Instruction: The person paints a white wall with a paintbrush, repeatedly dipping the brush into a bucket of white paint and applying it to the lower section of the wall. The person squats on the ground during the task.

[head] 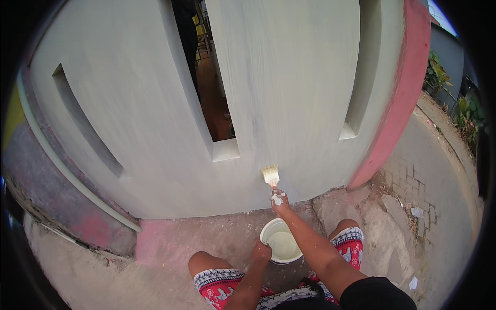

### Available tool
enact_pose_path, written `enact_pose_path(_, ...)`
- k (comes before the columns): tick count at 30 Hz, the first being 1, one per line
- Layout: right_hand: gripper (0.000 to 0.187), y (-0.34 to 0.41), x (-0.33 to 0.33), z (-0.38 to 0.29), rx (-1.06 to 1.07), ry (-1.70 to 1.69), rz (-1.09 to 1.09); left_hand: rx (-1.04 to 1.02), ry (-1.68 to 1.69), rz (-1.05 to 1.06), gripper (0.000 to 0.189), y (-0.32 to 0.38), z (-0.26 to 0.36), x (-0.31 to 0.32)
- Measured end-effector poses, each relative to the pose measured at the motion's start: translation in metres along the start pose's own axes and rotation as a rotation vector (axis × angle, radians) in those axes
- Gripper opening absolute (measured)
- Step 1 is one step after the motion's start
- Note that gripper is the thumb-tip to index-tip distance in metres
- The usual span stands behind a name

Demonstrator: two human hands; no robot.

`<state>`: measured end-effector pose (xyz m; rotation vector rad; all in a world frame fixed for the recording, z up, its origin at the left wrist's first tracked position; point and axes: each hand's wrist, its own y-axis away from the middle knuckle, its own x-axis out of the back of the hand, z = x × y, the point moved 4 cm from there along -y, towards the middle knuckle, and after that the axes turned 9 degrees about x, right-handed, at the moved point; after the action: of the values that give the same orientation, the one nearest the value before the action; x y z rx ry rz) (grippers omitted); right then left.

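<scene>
My right hand [279,200] grips the handle of a flat paintbrush [270,175], its bristles pointing up towards the lower part of the pale wall [174,186]. White paint smears the back of that hand. Whether the bristles touch the wall I cannot tell. Between my knees, my left hand [262,251] holds the left rim of a white plastic bucket [264,231]. Pale, whitish paint [285,245] lies inside it. My right forearm passes over the bucket's right side. Faint vertical streaks run down the wall above the brush.
Narrow vertical slots cut the wall; the middle opening [217,97] shows a room behind. A pink pillar [391,108] edges the right, beside a paved road [434,170]. A pale pipe [73,170] runs down at left to the concrete ground [170,240]. Litter [417,212] lies at right.
</scene>
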<state>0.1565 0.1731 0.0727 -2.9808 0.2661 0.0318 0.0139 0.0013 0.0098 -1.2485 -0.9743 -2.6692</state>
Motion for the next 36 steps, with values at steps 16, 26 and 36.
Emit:
enact_pose_path(16, 0.026, -0.045, 0.040, -0.341, -0.016, -0.202, -0.181, -0.083, 0.014, 0.164, 0.046, -0.011, -0.002, -0.017)
enact_pose_path(26, 0.036, 0.016, 0.107, -0.261, 0.202, 0.415, -0.536, -0.199, 0.057, 0.136, 0.048, -0.010, 0.011, -0.006)
enact_pose_path(36, 0.022, 0.160, 0.154, 0.026, 0.032, 0.985, -0.851, -0.425, -0.162, 0.160, 0.051, 0.028, 0.048, 0.033)
